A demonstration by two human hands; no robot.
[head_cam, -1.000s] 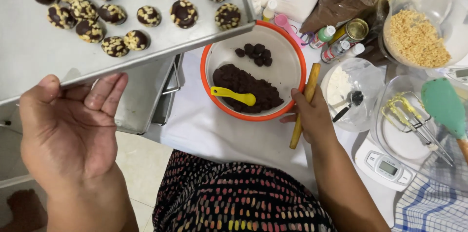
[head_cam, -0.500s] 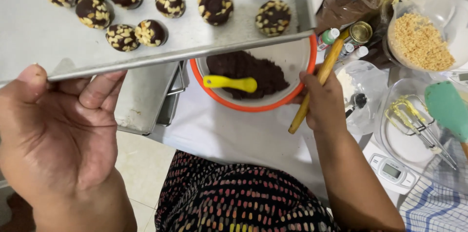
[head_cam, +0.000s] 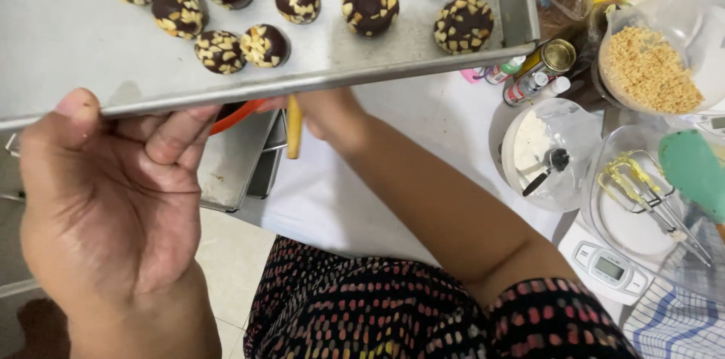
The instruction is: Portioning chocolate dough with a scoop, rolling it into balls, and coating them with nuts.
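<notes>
My left hand (head_cam: 113, 185) grips the near edge of a metal baking tray (head_cam: 68, 34), thumb on top and fingers under it. The tray carries several dark chocolate balls studded with chopped nuts (head_cam: 370, 4). It now covers most of an orange bowl (head_cam: 234, 116), of which only a sliver of rim shows. My right hand (head_cam: 328, 114) reaches under the tray's edge and holds a yellow wooden stick (head_cam: 294, 129) that points down toward me.
To the right stand a bowl of chopped nuts (head_cam: 653, 72), a bowl of white powder with a scoop (head_cam: 547, 151), a glass bowl with mixer beaters (head_cam: 642, 193), a green spatula (head_cam: 695, 170), a white kitchen scale (head_cam: 608, 268) and small bottles (head_cam: 529, 80). Another metal tray (head_cam: 234, 166) lies below.
The baking tray has swung right and toward me, now hiding almost all of the orange bowl. My right hand with the stick has slipped under the tray's edge.
</notes>
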